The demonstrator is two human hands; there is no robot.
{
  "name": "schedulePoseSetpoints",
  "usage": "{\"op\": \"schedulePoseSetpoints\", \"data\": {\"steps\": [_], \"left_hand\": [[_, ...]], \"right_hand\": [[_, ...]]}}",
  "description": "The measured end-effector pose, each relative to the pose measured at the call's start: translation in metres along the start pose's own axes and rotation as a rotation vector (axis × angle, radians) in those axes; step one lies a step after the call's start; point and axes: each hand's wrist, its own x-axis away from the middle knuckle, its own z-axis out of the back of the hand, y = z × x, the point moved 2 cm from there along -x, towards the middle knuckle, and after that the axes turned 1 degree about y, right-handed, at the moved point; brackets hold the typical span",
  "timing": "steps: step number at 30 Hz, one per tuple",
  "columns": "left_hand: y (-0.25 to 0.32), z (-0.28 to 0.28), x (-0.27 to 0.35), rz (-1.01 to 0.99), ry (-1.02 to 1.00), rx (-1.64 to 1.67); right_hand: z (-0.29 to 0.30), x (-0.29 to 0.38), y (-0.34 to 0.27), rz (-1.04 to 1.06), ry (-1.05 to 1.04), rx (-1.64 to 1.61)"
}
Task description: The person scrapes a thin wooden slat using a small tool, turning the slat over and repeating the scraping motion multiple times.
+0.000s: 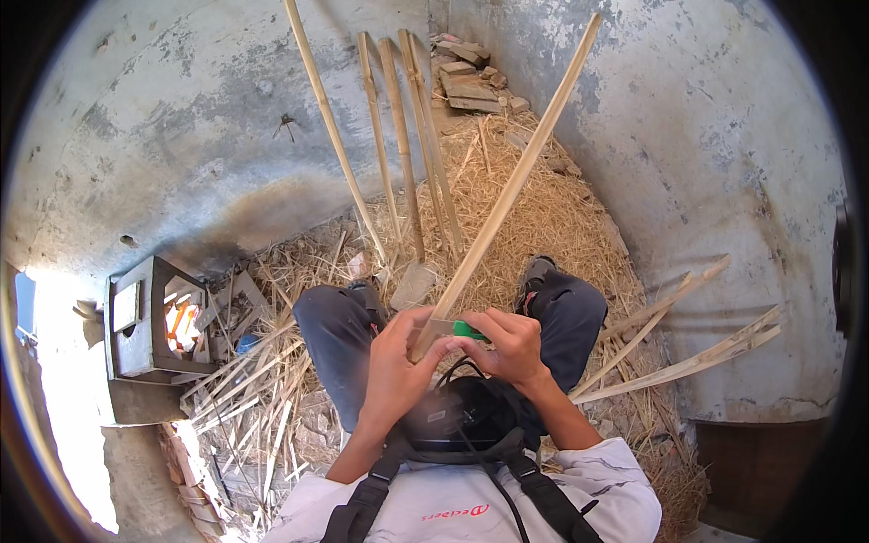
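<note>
A long pale strip of split bamboo or wood (514, 183) slants up and away to the right from between my knees. Its near end rests in my left hand (400, 356), whose fingers and thumb close around it. My right hand (506, 343) grips a small tool by its green handle (468, 330). The tool's flat metal blade (434, 327) lies across the strip near its lower end. My left thumb is close to the blade and the right fingertips, and I cannot tell whether it touches them.
Several poles (402, 149) lean on the far wall. More strips (686, 360) lean at the right wall. Yellow shavings (543, 210) cover the floor. Left of me stands a wooden box (153, 326) beside cut strips (237, 387). Bricks and slabs (472, 78) lie in the corner.
</note>
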Motion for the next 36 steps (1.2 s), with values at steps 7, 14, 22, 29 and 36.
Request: {"op": "schedulePoseSetpoints", "data": {"steps": [7,14,22,29,36], "left_hand": [[0.008,0.000,-0.001,0.092,-0.043,0.090],[0.006,0.000,0.002,0.169,-0.038,0.183],[0.007,-0.001,0.000,0.141,-0.018,0.141],[0.008,-0.002,0.000,0.155,0.004,0.123],[0.004,-0.002,0.002,0.128,0.019,0.080]], "right_hand": [[0.003,-0.002,-0.002,0.005,0.032,0.036],[0.006,-0.003,0.001,-0.004,0.031,0.038],[0.003,0.002,-0.005,0.017,0.005,0.044],[0.004,-0.001,-0.007,0.018,0.023,0.095],[0.004,-0.002,-0.003,0.030,0.045,0.119]]}}
